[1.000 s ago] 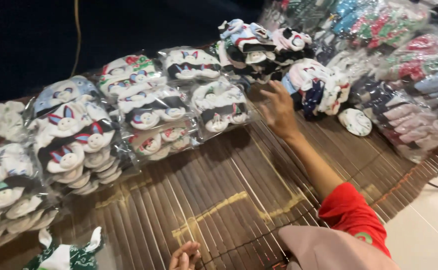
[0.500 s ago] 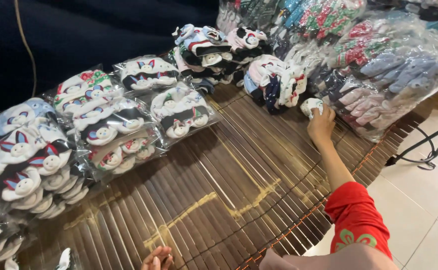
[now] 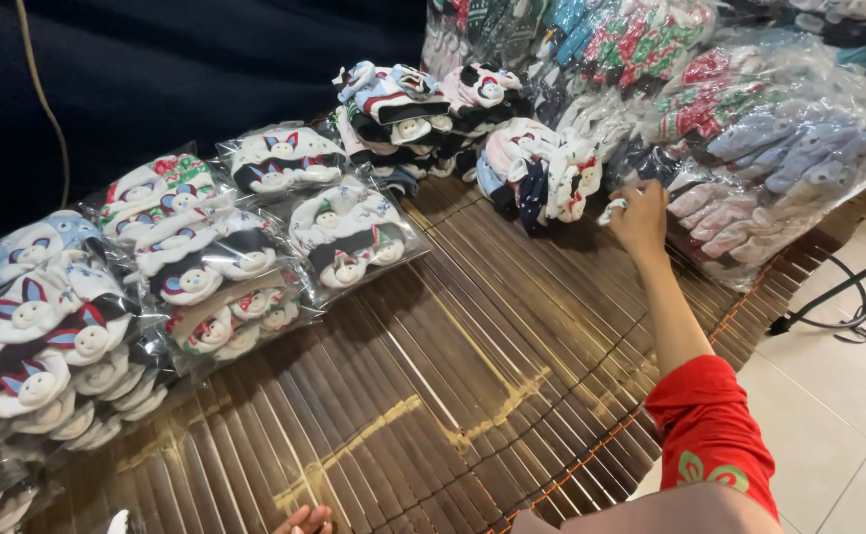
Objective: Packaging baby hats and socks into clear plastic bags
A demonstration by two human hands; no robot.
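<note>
Two hands in view. Right hand (image 3: 640, 220), arm stretched out in a red sleeve (image 3: 710, 435), is closed around a small white item (image 3: 613, 209) with a bit of colour on it, pinched in the fingers at the far right of the bamboo mat (image 3: 472, 346), just in front of the clear bags of pastel gloves (image 3: 779, 168). What the item is exactly: too small to tell. Left hand (image 3: 304, 518) only shows fingertips at the bottom edge, resting on the mat; whether it is spread or curled cannot be told.

Stock count on the mat: four clear packs of animal-face knit hats (image 3: 349, 232) in the middle group, two in the back row, two in front. More packs stacked at far left (image 3: 37, 336), count unclear as they overlap. One loose heap of the same hats at top centre (image 3: 423, 109), unbagged. One smaller loose bundle (image 3: 537, 173) just left of the right hand. Striped, multicolour bagged items (image 3: 640, 40) run along the top right; number not countable.
</note>
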